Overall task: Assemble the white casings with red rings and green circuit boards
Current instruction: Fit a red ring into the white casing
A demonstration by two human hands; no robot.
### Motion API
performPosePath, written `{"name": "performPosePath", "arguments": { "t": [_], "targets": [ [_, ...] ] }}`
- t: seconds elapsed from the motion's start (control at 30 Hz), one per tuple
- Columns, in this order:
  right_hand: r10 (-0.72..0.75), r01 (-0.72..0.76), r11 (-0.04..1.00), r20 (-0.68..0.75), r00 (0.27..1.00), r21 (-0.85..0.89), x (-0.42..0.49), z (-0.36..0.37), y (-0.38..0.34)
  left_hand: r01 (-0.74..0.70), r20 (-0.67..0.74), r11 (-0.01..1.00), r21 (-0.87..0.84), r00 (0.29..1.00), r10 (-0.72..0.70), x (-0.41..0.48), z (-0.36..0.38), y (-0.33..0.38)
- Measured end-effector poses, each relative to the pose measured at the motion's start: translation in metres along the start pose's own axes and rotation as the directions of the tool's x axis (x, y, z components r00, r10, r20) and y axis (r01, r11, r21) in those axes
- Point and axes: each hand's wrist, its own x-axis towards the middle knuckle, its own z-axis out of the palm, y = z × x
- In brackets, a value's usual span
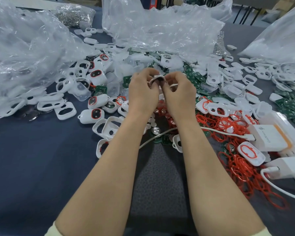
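Dark blue cloth is spread over the table, crowded at the far side by clear plastic bags and across the middle by loose casings, green boards and, at right, red rings beside white chargers. One casing is pinched between the curled fingers of the left hand and right hand, held above the heap at centre. Bare cloth is left along the near edge and at near left.
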Motion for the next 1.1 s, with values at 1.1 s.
{"name": "performPosePath", "arguments": {
  "t": [1.1],
  "targets": [
    [0.034, -0.034, 0.98, 0.001, 0.999, 0.194, 0.0, 0.0, 0.001, -0.115, -0.076, 0.988, -0.103, 0.991, 0.108, -0.001, 0.003, -0.004]
  ]
}}
